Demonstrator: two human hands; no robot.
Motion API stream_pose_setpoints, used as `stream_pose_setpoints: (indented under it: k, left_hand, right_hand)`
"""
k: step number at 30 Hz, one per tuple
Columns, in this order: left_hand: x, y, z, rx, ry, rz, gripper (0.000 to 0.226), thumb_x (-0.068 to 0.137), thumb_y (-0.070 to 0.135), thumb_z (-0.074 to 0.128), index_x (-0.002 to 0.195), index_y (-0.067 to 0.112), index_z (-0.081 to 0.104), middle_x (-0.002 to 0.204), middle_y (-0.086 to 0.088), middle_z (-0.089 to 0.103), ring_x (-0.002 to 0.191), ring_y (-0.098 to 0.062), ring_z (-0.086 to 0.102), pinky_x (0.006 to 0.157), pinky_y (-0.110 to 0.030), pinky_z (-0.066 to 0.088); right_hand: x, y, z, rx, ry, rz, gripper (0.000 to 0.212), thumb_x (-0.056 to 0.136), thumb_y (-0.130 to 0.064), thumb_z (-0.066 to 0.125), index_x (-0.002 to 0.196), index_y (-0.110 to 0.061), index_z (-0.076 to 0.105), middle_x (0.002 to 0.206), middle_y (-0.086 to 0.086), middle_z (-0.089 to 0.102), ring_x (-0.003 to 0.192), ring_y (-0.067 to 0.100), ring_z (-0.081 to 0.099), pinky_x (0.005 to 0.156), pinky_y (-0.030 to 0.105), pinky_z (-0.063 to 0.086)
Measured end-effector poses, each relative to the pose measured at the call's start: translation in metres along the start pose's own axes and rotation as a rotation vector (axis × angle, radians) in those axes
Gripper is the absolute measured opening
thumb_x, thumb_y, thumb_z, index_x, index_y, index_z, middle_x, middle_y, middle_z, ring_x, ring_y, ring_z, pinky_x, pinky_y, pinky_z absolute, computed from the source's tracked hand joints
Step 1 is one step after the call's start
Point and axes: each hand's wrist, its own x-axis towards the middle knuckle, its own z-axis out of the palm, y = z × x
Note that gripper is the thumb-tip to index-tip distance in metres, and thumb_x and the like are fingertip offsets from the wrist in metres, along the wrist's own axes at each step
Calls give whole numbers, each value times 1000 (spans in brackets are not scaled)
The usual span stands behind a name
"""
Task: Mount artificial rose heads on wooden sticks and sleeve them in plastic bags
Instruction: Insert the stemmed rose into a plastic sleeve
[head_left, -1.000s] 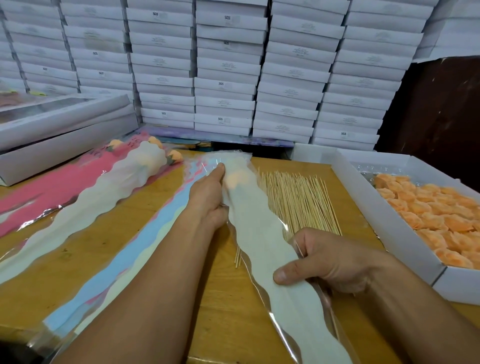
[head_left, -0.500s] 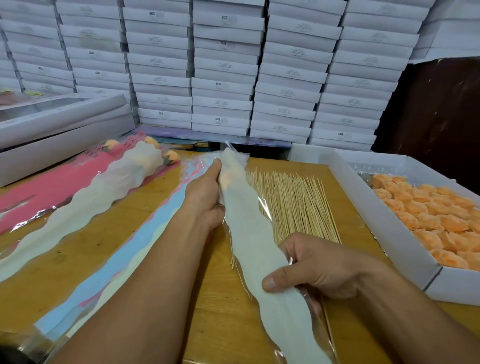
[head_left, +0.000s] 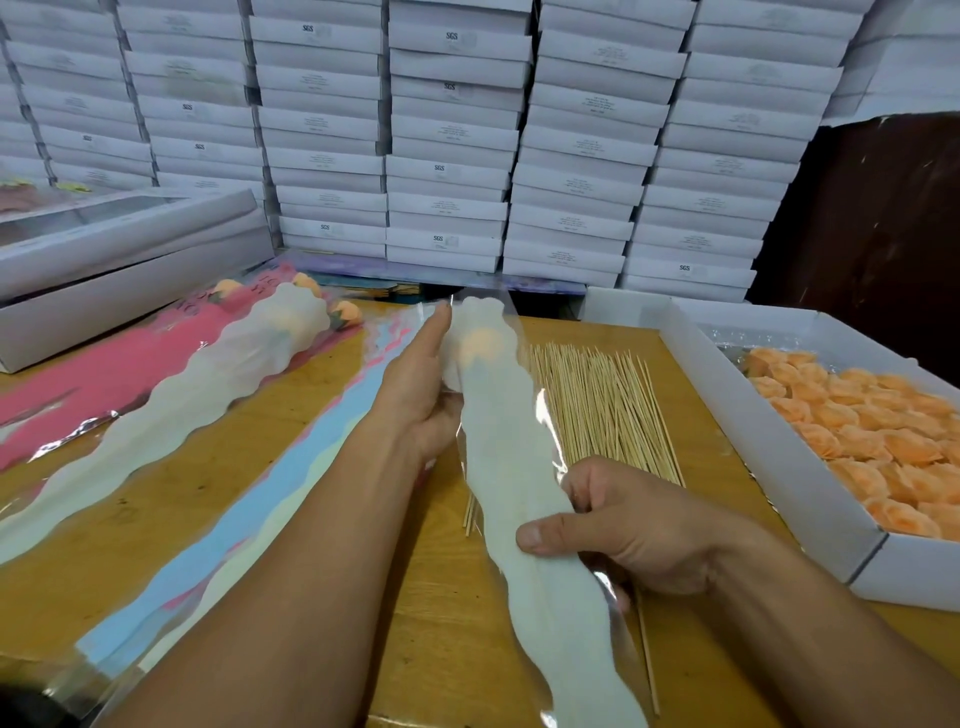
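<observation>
A long white wavy plastic bag is lifted over the middle of the wooden table. An orange rose head shows through its upper end. My left hand holds that upper end from the left, fingers stretched along the bag and thumb beneath. My right hand grips the bag's middle, thumb on top and fingers curled behind. The stick inside is hidden. A pile of wooden sticks lies just right of the bag.
A white tray full of orange rose heads stands on the right. Finished sleeved roses lie at the left on pink bags. Flat blue and white bags lie under my left arm. Stacked white boxes wall the back.
Both hands have raised the sleeved rose off the table and tilted its upper end up. My left hand slid higher along the bag.
</observation>
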Motion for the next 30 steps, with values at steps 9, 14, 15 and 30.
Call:
stream_pose_setpoints:
  k: [9,14,15,30]
  left_hand:
    - [-19,-8,22,291,-180,-10,54,91,45,64,126,5,66,117,-15,71,99,-28,70,85,-37,59]
    - [-23,-9,38,736,-26,218,41,98,50,54,113,14,68,103,-6,76,82,-13,74,69,-31,62]
    - [-24,-9,41,842,10,258,41,98,53,51,107,18,68,98,-1,75,75,-8,73,59,-24,59]
    - [-61,-20,34,1164,-72,6,64,93,68,46,118,11,62,101,-11,73,87,-26,74,81,-42,62]
  right_hand:
    - [7,4,0,171,218,-211,25,86,-24,69,93,0,72,81,18,73,49,17,62,37,18,46]
    - [8,5,-3,201,280,-241,28,83,-30,71,93,-4,75,90,19,75,65,29,63,40,19,47]
    - [8,5,-4,197,287,-243,30,84,-30,70,95,-3,75,91,19,75,63,28,64,40,19,47]
    - [11,6,-10,261,536,-280,23,94,-22,65,99,-1,72,84,17,73,56,25,58,38,21,43]
